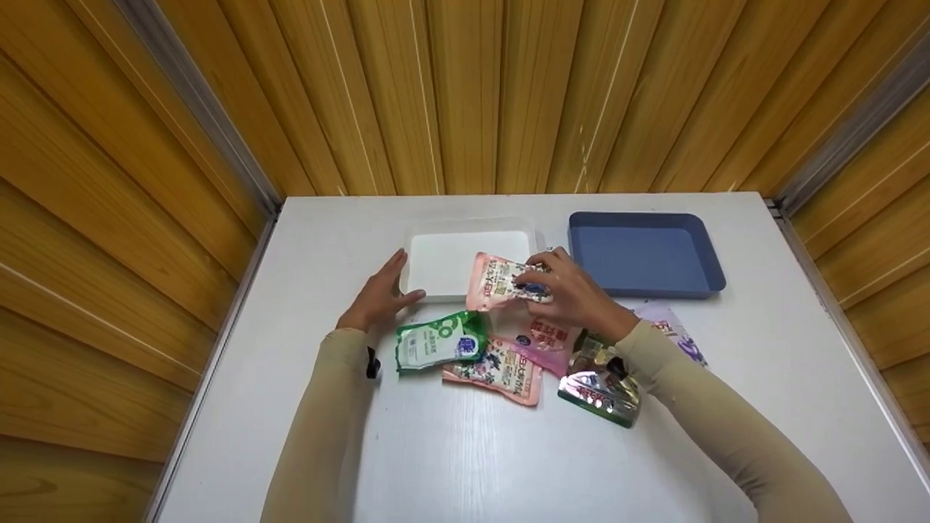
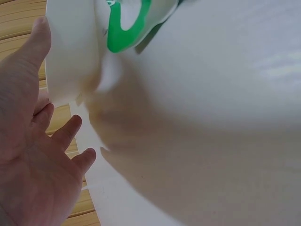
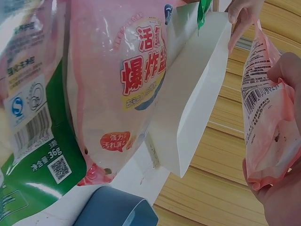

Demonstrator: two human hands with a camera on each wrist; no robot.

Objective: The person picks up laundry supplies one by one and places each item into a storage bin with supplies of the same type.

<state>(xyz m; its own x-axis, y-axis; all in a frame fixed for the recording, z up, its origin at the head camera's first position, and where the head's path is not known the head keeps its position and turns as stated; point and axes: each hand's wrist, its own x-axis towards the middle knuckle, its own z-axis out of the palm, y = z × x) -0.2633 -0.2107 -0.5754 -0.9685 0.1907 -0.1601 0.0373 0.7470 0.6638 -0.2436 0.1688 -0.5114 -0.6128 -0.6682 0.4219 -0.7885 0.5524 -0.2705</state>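
My right hand [image 1: 574,290] grips a pink-and-white printed packet [image 1: 492,282] above the front right part of a white tray [image 1: 465,226]. In the right wrist view that packet [image 3: 263,108] is pinched between thumb and fingers. My left hand [image 1: 378,292] touches the tray's left front corner, its thumb at the front wall and its fingers along the side, fairly straight. Just in front of the tray lie a green-and-white packet [image 1: 439,343], a second pink floral packet [image 1: 498,370] and a pink bag [image 1: 548,343] with red lettering.
A blue tray [image 1: 647,258] stands right of the white one. Near my right forearm lie a shiny green-edged pouch [image 1: 599,392] and a purple-and-white packet [image 1: 676,330], partly covered by the sleeve. Wood-patterned walls [image 1: 465,94] rise behind and beside the white table [image 1: 436,465].
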